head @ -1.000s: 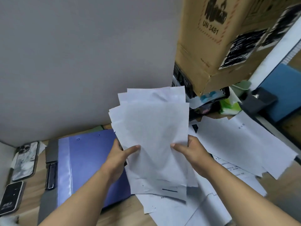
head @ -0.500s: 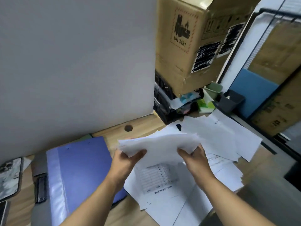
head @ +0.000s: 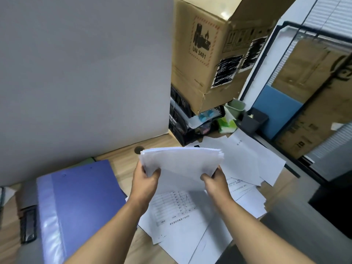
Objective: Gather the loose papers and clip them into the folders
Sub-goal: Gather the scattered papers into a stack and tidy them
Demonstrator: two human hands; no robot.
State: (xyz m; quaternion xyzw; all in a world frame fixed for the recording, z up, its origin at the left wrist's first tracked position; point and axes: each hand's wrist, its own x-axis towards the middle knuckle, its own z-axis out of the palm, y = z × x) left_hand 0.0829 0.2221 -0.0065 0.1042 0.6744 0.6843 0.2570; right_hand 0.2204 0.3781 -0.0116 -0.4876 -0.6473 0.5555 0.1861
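Both hands hold a stack of white paper sheets (head: pixel 182 162) in the middle of the frame, lifted clear of the pale wooden desk (head: pixel 122 162). The left hand (head: pixel 146 180) pinches the stack's near left corner, thumb on top and fingers curled beneath; the right hand (head: pixel 215 180) pinches the near right corner in the same way. The stack lies nearly flat, its long axis running left to right across the frame from one hand to the other, far edge fanned a little.

The closed blue-violet plastic folder (head: pixel 80 202) lies on the desk at lower left, just beside the left forearm and well apart from the right hand, so the left hand is the nearer; its long axis runs from upper frame to lower frame, crosswise to the stack. A black clip bar (head: pixel 28 225) sits at the far left edge, and whether it belongs to this folder I cannot tell.

More loose white sheets (head: pixel 247 161) lie scattered under and to the right of the hands; gathering seems only partly done, and any filing will likely carry the stack leftward.
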